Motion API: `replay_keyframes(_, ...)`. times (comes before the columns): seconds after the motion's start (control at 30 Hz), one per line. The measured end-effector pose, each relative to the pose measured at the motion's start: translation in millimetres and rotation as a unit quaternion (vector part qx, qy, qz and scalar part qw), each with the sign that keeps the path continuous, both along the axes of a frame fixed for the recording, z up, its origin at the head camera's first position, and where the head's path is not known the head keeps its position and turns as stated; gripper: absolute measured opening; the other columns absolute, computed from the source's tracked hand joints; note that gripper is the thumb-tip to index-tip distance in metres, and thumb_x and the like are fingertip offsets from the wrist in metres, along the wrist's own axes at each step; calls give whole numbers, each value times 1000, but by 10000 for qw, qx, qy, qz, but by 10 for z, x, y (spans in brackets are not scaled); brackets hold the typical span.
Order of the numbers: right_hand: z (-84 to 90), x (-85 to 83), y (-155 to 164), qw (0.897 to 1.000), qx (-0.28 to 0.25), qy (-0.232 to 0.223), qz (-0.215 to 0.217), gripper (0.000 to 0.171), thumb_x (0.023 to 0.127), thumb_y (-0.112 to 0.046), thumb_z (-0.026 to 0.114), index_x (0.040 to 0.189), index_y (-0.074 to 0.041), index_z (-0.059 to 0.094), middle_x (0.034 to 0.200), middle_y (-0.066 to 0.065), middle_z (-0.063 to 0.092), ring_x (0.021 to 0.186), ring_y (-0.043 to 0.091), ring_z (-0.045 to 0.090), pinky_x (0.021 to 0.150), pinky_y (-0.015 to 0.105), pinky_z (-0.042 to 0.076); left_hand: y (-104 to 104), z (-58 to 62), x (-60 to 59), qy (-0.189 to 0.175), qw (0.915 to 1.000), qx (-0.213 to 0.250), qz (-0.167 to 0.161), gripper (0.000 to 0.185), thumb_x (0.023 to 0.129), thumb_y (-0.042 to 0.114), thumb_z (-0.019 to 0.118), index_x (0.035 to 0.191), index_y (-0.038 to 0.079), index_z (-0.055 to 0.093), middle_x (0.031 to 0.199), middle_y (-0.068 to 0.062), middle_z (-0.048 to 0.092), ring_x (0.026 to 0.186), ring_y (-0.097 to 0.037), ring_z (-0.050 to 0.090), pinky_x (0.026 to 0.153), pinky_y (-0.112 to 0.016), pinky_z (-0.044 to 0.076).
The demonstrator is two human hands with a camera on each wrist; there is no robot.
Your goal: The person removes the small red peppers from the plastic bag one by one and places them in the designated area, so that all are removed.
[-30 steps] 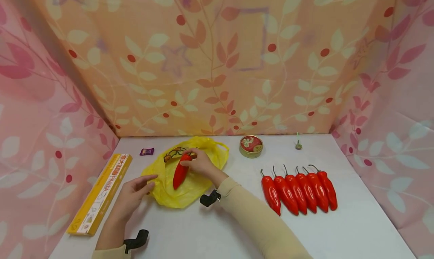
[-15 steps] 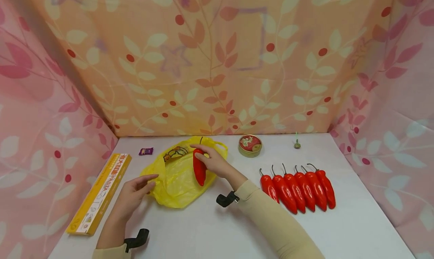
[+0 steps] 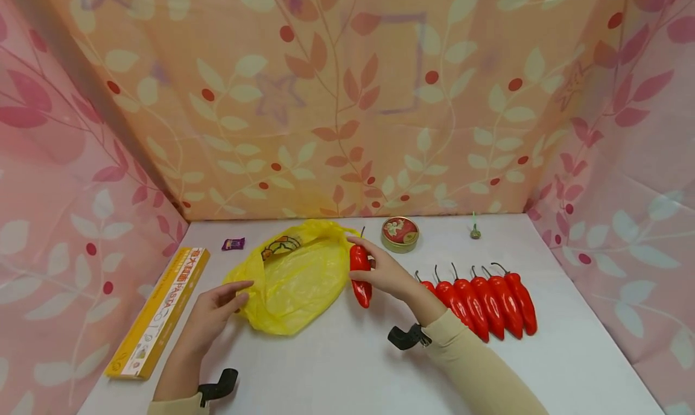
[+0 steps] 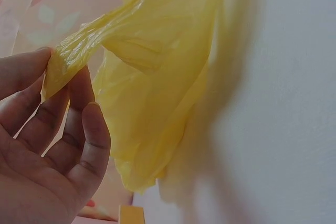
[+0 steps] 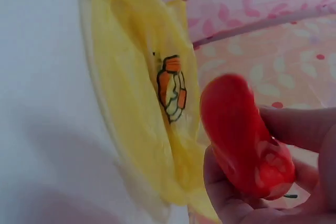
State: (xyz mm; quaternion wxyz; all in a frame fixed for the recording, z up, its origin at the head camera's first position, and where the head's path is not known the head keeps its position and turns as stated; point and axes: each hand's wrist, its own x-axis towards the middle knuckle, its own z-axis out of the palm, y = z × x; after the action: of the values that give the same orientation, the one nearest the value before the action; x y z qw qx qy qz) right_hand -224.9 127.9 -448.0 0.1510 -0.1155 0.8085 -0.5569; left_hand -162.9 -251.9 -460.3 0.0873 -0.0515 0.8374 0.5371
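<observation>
A yellow plastic bag with a printed cartoon lies spread at the middle left of the table. Its left edge is pinched between the thumb and fingers of my left hand, as the left wrist view shows up close. My right hand grips a glossy red chili pepper, stem up, just right of the bag. In the right wrist view the pepper sits between thumb and fingers with its tip toward the camera. More red peppers lie side by side in a row at the right, the leftmost partly hidden behind my right wrist.
A yellow pasta box lies along the left side. Behind it is a small purple wrapped sweet. A round red and gold tin and a small bell-like trinket stand at the back. Patterned cloth walls surround the table.
My right hand has carried the pepper from over the bag to the right, past the bag's right edge. My left hand stays at the bag's left edge.
</observation>
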Motion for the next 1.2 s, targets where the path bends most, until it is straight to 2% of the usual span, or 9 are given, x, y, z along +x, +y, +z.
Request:
replay_keyframes(0.13, -15, 136, 173, 9961, 546, 258, -646, 77, 83, -31, 84, 147, -46, 43, 134, 8, 57, 115, 32, 60, 76, 40, 61, 7, -15, -1, 80, 10000, 8, -1, 42, 102, 31, 60, 141, 13, 60, 143, -12, 53, 111, -22, 49, 86, -20, 54)
replay_keyframes(0.27, -44, 268, 320, 9858, 1103, 444, -1184, 71, 81, -36, 85, 142, -39, 50, 120, 9, 65, 108, 28, 64, 74, 40, 61, 20, -24, -4, 72, 10000, 45, 24, 41, 103, 30, 60, 141, 13, 60, 141, -12, 55, 106, -18, 53, 86, -21, 54)
replay_keyframes(0.37, -76, 367, 431, 9763, 1605, 623, -1311, 62, 84, -37, 83, 139, -35, 56, 122, 6, 66, 109, 26, 63, 75, 41, 60, 31, -25, -9, 63, 10000, 53, 43, 41, 103, 29, 60, 141, 13, 60, 140, -12, 55, 106, -18, 52, 86, -22, 54)
replay_keyframes(0.5, -137, 471, 536, 9630, 2144, 892, -1371, 60, 86, -31, 82, 141, -28, 57, 121, 6, 62, 106, 26, 62, 74, 40, 60, 39, -34, -22, 71, 9999, -3, 91, 40, 102, 27, 61, 140, 13, 61, 138, -12, 54, 107, -20, 50, 86, -25, 55)
replay_keyframes(0.6, -202, 516, 566, 9475, 2664, 1183, -1316, 60, 85, -31, 82, 139, -23, 58, 115, 7, 62, 101, 24, 61, 75, 39, 59, 36, -42, -35, 49, 9999, -52, 99, 40, 102, 29, 61, 140, 14, 61, 138, -11, 53, 108, -21, 48, 85, -24, 55)
replay_keyframes(0.8, -331, 530, 576, 9008, 3678, 1866, -1361, 52, 84, -36, 82, 130, -19, 66, 113, 10, 68, 100, 26, 60, 80, 47, 57, 46, -52, -54, 89, 9999, 5, 83, 41, 101, 30, 63, 139, 13, 62, 136, -12, 54, 108, -21, 48, 84, -23, 55)
replay_keyframes(0.9, -373, 509, 572, 8836, 4008, 1980, -1396, 50, 84, -37, 81, 127, -15, 67, 116, 13, 66, 101, 29, 59, 81, 50, 57, 42, -53, -59, 68, 9999, 1, 120, 41, 101, 31, 63, 139, 14, 62, 135, -11, 54, 109, -21, 47, 83, -22, 54)
replay_keyframes(1.07, -389, 479, 579, 8643, 4395, 2000, -1408, 54, 85, -38, 78, 126, -7, 65, 121, 17, 62, 107, 34, 56, 83, 52, 56, 37, -49, -60, -27, 9999, 17, 124, 42, 101, 31, 62, 140, 14, 61, 137, -11, 52, 113, -24, 45, 85, -20, 53)
replay_keyframes(1.2, -356, 481, 599, 8597, 4462, 2003, -1474, 53, 85, -37, 77, 127, -7, 65, 121, 18, 62, 108, 35, 56, 84, 52, 55, 35, -48, -55, -65, 9999, 67, 110, 43, 101, 32, 62, 141, 14, 60, 143, -12, 50, 117, -25, 43, 85, -17, 52)
